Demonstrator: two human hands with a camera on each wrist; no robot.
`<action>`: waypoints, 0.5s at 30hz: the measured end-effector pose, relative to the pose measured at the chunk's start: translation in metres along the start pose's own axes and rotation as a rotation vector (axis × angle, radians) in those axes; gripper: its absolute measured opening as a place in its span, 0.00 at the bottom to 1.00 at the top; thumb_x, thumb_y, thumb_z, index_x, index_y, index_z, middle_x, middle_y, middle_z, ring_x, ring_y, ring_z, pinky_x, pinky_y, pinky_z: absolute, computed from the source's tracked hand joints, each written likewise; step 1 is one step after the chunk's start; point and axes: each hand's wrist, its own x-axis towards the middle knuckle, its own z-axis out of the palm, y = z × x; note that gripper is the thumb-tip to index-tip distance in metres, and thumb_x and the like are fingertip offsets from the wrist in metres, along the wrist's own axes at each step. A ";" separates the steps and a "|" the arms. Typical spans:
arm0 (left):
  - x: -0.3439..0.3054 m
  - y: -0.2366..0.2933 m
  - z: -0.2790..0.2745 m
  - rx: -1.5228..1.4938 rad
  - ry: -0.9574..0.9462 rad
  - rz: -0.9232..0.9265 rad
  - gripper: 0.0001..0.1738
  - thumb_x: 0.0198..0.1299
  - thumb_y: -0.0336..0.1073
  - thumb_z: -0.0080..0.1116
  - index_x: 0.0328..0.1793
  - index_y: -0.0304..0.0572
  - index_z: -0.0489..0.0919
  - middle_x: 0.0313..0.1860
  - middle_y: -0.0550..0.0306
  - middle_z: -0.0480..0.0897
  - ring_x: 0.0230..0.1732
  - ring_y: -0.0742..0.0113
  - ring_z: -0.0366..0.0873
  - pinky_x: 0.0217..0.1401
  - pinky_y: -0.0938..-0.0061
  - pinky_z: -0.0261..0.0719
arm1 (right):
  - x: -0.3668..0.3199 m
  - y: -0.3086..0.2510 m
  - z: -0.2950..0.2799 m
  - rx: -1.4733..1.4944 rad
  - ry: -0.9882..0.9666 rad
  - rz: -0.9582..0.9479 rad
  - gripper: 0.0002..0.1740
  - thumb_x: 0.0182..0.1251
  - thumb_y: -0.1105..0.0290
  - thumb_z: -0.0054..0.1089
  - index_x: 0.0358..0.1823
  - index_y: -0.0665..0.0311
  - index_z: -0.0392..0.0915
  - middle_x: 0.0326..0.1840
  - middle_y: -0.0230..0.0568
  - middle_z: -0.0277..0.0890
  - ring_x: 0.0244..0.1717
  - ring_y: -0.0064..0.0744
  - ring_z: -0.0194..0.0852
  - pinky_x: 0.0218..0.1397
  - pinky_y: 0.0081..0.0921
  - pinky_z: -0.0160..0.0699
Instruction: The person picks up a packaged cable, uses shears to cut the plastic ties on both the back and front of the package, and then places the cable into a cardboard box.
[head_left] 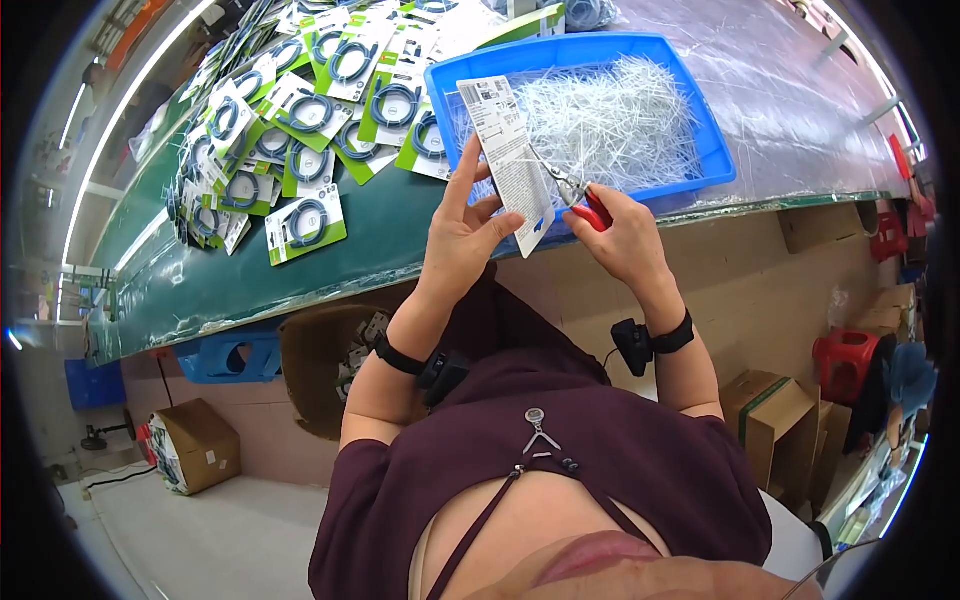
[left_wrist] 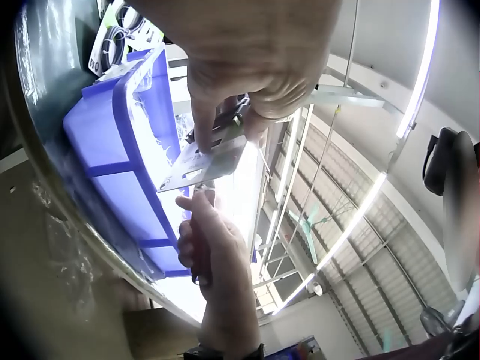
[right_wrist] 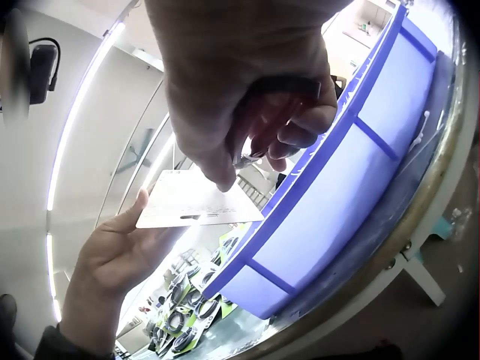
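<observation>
My left hand (head_left: 462, 232) holds a white cable card (head_left: 508, 150) by its edges, thumb on one side and fingers on the other. Its printed back faces up in the head view, and the cable on the far side is mostly hidden. In my right hand (head_left: 630, 240) is a pair of red-handled cutting pliers (head_left: 598, 208), gripped round the handles. The plier jaws overlap the card's right edge in the head view. Right behind both hands stands a blue tray (head_left: 715, 150) heaped with thin clear plastic strands (head_left: 615, 120).
Many carded cables (head_left: 305, 222) with green and white backing lie piled on the green tabletop (head_left: 380, 225) to the left. Under the table are a cardboard box (head_left: 310, 370) and a blue stool (head_left: 235, 357). More cartons (head_left: 770, 410) and a red stool (head_left: 845, 362) stand at right.
</observation>
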 end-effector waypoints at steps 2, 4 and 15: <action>0.000 0.002 0.002 -0.008 -0.002 -0.006 0.52 0.56 0.16 0.60 0.82 0.45 0.43 0.69 0.47 0.63 0.59 0.59 0.77 0.54 0.71 0.81 | -0.001 0.002 -0.001 -0.005 -0.004 0.010 0.27 0.57 0.60 0.69 0.52 0.71 0.76 0.44 0.52 0.79 0.43 0.46 0.79 0.47 0.33 0.77; 0.000 0.003 0.003 -0.023 0.000 -0.009 0.51 0.56 0.16 0.60 0.82 0.45 0.43 0.68 0.47 0.64 0.58 0.59 0.78 0.53 0.71 0.81 | 0.001 0.009 -0.001 0.044 0.072 -0.063 0.28 0.57 0.60 0.69 0.54 0.71 0.74 0.45 0.51 0.77 0.44 0.45 0.78 0.49 0.32 0.76; -0.009 -0.002 0.015 -0.013 -0.057 -0.037 0.51 0.56 0.17 0.59 0.82 0.44 0.43 0.67 0.49 0.64 0.58 0.60 0.77 0.56 0.71 0.79 | 0.013 0.000 -0.003 0.112 0.073 -0.058 0.29 0.58 0.59 0.69 0.55 0.71 0.73 0.46 0.49 0.76 0.46 0.42 0.78 0.50 0.33 0.75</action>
